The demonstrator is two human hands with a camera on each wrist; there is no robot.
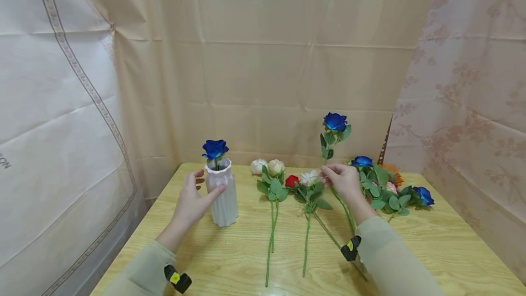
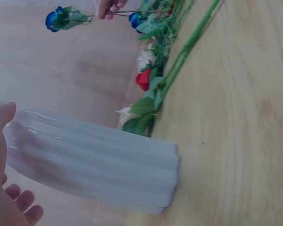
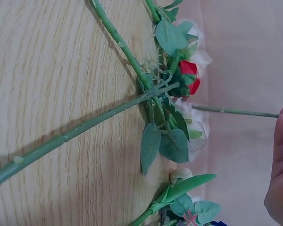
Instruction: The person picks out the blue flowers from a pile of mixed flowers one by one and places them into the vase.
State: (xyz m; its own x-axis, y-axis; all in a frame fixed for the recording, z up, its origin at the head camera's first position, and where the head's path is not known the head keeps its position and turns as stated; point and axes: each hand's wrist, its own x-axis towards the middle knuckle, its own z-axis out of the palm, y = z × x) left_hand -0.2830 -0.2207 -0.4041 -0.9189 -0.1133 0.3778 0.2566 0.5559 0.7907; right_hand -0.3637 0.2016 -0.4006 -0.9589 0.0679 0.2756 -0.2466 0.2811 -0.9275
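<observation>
vase [image 1: 223, 202] stands by left hand [image 1: 193, 201]; right hand [image 1: 344, 181] pinches upright blue rose [image 1: 335, 122].

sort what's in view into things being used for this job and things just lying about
Likely in the job: white vase; blue rose standing in it; raised blue rose, held by the right hand
Just lying about: red rose; white flower; two pale flowers; orange flower; pink flower; other blue roses

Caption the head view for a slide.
Left hand by a white vase with one blue rose; right hand holds up another blue rose.
</observation>
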